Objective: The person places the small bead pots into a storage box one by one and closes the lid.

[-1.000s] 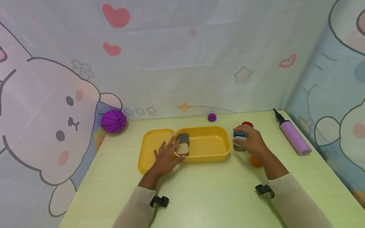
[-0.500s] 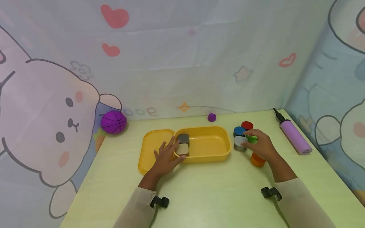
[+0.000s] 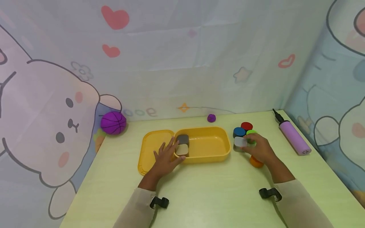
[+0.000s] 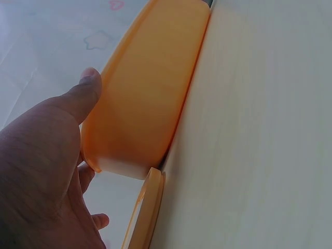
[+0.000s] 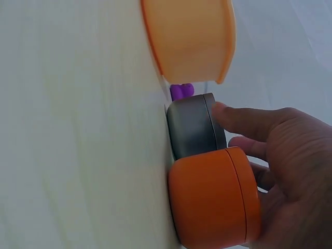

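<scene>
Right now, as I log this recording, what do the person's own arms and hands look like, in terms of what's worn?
The left hand and right hand are ungloved. The left sleeve and right sleeve are plain, pale beige. A small black fitting shows beside each cuff: left fitting, right fitting. No cables are visible.

In the head view, the right hand (image 3: 260, 148), which a second ago covered parts of the blue container (image 3: 239, 131) and grey container (image 3: 240, 142), is now farther right, thumb near the grey one's right edge. The green container's lid (image 3: 251, 131) has come into sight.
</scene>
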Available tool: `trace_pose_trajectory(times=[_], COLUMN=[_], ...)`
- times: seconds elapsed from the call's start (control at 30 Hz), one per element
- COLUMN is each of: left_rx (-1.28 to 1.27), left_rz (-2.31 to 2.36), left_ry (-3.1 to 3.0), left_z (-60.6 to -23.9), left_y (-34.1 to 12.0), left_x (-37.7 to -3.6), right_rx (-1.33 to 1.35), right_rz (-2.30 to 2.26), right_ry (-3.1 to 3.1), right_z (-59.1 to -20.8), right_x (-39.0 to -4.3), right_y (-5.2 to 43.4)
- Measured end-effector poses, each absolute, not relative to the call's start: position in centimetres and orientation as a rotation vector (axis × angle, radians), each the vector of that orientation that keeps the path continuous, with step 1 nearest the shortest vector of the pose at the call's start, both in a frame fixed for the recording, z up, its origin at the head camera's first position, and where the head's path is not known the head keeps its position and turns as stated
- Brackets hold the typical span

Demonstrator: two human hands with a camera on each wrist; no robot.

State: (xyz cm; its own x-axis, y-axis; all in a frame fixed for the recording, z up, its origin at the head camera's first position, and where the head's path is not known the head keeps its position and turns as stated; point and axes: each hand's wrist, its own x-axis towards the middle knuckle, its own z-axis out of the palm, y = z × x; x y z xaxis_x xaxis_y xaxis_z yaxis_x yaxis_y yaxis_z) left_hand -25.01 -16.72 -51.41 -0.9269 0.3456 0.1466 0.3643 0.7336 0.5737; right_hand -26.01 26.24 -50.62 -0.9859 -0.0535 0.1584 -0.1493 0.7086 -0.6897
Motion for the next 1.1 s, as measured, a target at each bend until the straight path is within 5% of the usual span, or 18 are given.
trace_pose_trajectory(times=[1.1], left_rx=[-0.573], left_rz=[-0.949], left_ry=[-2.917], left_z=[-51.35], left_y=[-16.64], left_x=[-24.98], right_rx=[0.087], right_rz=[0.981], right_ry=[-2.847], right_z=[-50.3], right_x=[-25.61], right_y=[26.45])
